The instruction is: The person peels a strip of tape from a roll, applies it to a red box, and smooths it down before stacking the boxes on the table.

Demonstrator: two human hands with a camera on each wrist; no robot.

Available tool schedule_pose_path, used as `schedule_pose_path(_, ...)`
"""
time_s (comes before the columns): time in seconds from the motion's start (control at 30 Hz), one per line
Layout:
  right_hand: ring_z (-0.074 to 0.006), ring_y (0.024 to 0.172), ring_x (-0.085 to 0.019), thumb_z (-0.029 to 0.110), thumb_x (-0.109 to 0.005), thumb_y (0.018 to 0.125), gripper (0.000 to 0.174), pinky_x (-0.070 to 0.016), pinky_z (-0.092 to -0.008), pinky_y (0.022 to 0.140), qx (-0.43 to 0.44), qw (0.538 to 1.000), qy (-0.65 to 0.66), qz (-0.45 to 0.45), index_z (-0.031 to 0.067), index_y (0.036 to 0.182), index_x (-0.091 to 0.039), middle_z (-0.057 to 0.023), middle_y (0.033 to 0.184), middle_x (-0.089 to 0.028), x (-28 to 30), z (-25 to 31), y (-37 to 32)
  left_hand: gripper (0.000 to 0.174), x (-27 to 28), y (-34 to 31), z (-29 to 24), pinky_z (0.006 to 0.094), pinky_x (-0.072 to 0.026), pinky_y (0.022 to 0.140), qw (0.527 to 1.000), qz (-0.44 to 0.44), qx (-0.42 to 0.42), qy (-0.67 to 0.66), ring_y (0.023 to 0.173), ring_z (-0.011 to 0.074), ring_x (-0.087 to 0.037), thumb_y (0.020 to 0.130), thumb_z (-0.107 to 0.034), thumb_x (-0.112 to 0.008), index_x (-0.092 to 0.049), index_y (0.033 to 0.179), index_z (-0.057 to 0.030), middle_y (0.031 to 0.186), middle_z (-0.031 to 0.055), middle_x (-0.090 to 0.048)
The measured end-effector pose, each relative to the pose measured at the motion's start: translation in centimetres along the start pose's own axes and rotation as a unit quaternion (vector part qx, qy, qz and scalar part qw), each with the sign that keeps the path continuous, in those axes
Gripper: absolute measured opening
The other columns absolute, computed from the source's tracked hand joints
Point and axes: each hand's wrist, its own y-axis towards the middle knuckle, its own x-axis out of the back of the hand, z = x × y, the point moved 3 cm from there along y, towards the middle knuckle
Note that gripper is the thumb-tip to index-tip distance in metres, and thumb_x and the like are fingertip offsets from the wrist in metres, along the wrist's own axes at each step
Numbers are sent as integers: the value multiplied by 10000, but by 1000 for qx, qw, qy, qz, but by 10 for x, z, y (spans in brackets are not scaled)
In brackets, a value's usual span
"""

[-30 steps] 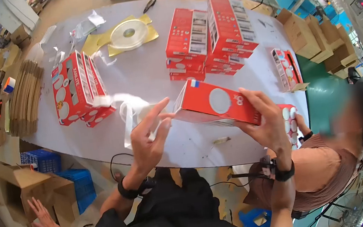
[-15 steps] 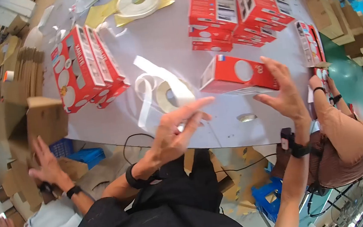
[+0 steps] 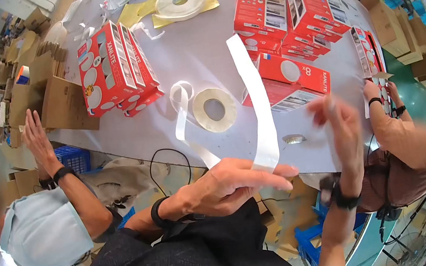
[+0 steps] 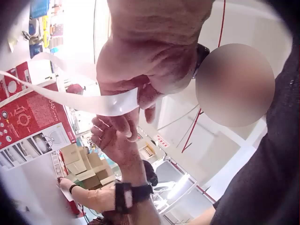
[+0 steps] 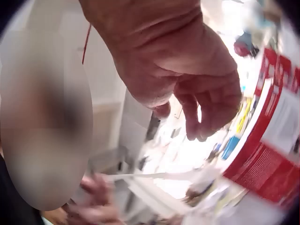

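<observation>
Centrally, a white strip [image 3: 262, 118] held in the left hand [image 3: 226, 186] beside a tape roll [image 3: 227, 113].
At lower centre of the head view, the left hand pinches the strip between thumb and fingers, some fingers extended; the strip rises across the left end of the red box [image 3: 306, 77]. The right hand [image 3: 343, 134], blurred, at right of centre, has loosely bent fingers, apart from the box and holding nothing. The roll lies flat mid-frame on the table [image 3: 137, 135].

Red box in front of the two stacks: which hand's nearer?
Right. The right hand is by the right end of the red box; the left hand is farther off, at the table's near edge, holding white tape.
</observation>
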Motion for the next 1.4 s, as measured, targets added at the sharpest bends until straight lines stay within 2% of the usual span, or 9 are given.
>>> schedule_pose_path(0.07,-86,735,-558,371,-547,1110,432,-462,-258,683,-61,970,207,110,-23,1106,-723,-10,835,-681,-33,13,-43,410,-14,0,-6,416,-536,1023,1000,25,-12,3,1169,344,-686,908,146,-580,-744,1213,-73,1385,159,-688)
schedule_pose_path(0.23,-61,621,-544,244,-639,1074,261,-396,-217,533,-89,860,493,94,9,985,-707,-35,775,-669,-52,18,-93,372,-58,-5,-19,467,-498,1086,997,72,18,-6,1278,397,-610,905,124,-616,-770,1161,-98,1344,145,-710)
schedule_pose_path(0.27,-61,594,-538,228,-651,1066,242,-380,-213,510,-76,856,506,73,12,968,-702,-37,767,-669,-49,19,-96,490,-62,-5,-19,425,-530,1036,993,86,-57,49,1172,355,-682,959,101,-587,-638,1407,-92,1326,175,-712)
schedule_pose_path(0.37,-81,523,-541,208,-655,1059,228,-383,-223,460,-25,864,502,14,9,957,-699,-54,754,-688,-43,20,-108,646,-82,-13,-38,368,-568,935,995,-16,80,-58,1047,285,-736,1038,37,-537,-309,1635,-65,1318,230,-700)
schedule_pose_path(0.4,-87,523,-549,205,-655,1058,226,-392,-224,459,-21,859,511,13,9,956,-699,-61,757,-694,-41,21,-113,740,-89,-14,-36,317,-579,841,994,-38,56,-83,961,230,-750,1091,-33,-483,-22,1671,-27,1299,270,-694)
schedule_pose_path(0.73,-103,497,-575,227,-604,1080,264,-443,-236,476,-46,837,545,1,15,948,-689,-74,761,-712,-46,8,-129,303,-116,-22,-47,323,-593,913,989,-86,78,-89,1081,209,-721,1110,-28,-458,-605,1354,76,1292,197,-708)
schedule_pose_path(1.07,-115,753,-638,216,-640,1068,242,-505,-267,689,-61,915,396,-49,-14,1115,-699,-46,839,-686,-41,-3,-161,285,-117,-22,-45,302,-591,895,985,-99,115,-76,1045,185,-731,1094,-35,-518,-635,1335,63,1177,134,-733)
schedule_pose_path(1.2,-182,901,-642,29,-819,890,274,-538,-300,764,187,942,47,-275,-25,1137,-715,-138,1092,-684,-37,13,-196,299,-116,-21,-40,318,-584,942,981,-67,155,-92,1126,208,-708,1110,-37,-473,-605,1353,76,1318,174,-694)
schedule_pose_path(1.4,-226,906,-681,-18,-844,820,346,-571,-319,742,273,938,-60,-204,71,1141,-753,-134,1119,-690,-46,20,-194,284,-116,-19,-30,322,-584,927,990,-47,120,-56,1068,217,-723,1081,3,-519,-615,1337,80,1191,150,-728)
